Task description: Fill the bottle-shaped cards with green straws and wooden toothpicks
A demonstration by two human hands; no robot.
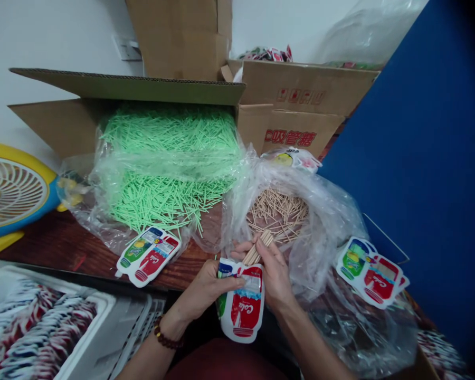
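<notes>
My left hand (211,287) grips a cola-printed packet (247,311) near the table's front edge, its thumb lying across the printed front. Beside it, my right hand (275,272) is closed around a small bundle of tan sticks (258,250), held just above the packet's top edge. More tan sticks (279,211) lie loose in a clear plastic bag (324,211) behind my hands. Green sticks (174,195) spill from a lined cardboard box at the left. Similar printed packets lie on the table, one to the left (149,257) and a stack to the right (372,272).
A yellow and blue fan (13,190) stands at the far left. Below it, a white foam box (98,316) holds rows of packets. Cardboard boxes (296,111) stand at the back, and a blue panel (423,158) borders the right side.
</notes>
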